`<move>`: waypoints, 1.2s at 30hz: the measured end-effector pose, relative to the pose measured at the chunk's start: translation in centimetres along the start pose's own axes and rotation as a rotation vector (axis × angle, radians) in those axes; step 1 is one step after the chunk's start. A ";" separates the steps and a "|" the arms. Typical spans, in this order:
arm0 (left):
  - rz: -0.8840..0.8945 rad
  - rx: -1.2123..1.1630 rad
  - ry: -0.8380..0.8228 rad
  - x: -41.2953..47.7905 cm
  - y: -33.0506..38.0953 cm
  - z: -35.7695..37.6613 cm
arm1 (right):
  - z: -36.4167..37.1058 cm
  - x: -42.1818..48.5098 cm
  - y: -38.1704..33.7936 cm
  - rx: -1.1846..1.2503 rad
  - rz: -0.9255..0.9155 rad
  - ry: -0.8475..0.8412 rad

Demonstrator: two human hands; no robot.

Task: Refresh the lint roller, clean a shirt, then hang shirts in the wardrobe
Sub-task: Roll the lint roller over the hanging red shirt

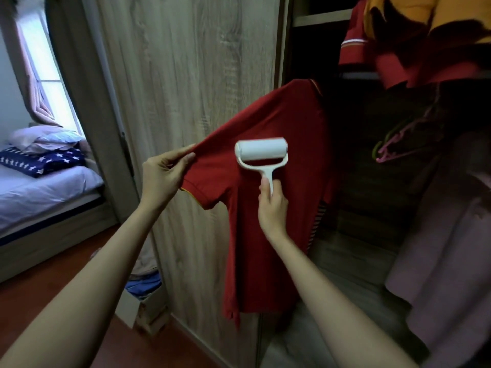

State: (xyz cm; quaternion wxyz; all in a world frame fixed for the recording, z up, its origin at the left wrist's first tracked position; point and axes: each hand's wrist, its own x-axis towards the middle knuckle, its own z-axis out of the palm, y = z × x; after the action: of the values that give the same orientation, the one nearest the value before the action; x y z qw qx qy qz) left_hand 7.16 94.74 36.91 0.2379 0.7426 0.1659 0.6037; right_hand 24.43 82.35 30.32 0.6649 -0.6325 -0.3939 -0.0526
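Note:
A dark red polo shirt (268,235) hangs at the edge of the open wardrobe, its collar up near the door frame. My left hand (166,172) pinches the end of its left sleeve and holds the sleeve stretched out sideways. My right hand (272,205) grips the handle of a white lint roller (261,151), whose white roll lies against the shirt's chest just below the shoulder.
A wood-grain wardrobe door (186,75) stands behind the shirt. Inside the wardrobe hang red and orange garments (398,43), a dark top with a pink hanger (390,152) and a mauve garment (446,248). A bed (45,192) lies left; a box (143,301) sits on the floor.

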 end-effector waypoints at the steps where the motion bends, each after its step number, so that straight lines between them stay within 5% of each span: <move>1: -0.005 -0.012 0.004 0.0 0.1 0.0 | 0.1 1.2 -0.9 -0.002 -0.034 0.017; 10: -0.031 -0.050 0.048 -0.1 -0.3 -0.1 | 0.3 -3.4 3.6 -0.013 0.075 -0.075; 17: -0.035 -0.100 0.089 0.2 -0.5 0.3 | 0.4 1.8 0.1 -0.019 -0.074 -0.009; 23: -0.048 -0.105 0.090 0.5 -1.1 0.2 | 0.2 -4.2 4.8 -0.054 0.048 -0.091; 31: -0.061 -0.104 0.095 0.8 -0.9 0.0 | 0.5 3.9 -1.1 0.051 -0.044 0.051; 36: -0.075 -0.099 0.091 1.0 -1.0 0.1 | -0.3 -0.9 3.9 0.159 0.196 -0.010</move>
State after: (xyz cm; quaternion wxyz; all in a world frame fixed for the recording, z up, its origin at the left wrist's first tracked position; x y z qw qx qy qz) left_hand 7.48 96.14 37.14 0.2889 0.6950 0.1740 0.6350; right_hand 26.19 82.49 26.71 0.7130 -0.6135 -0.3362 0.0471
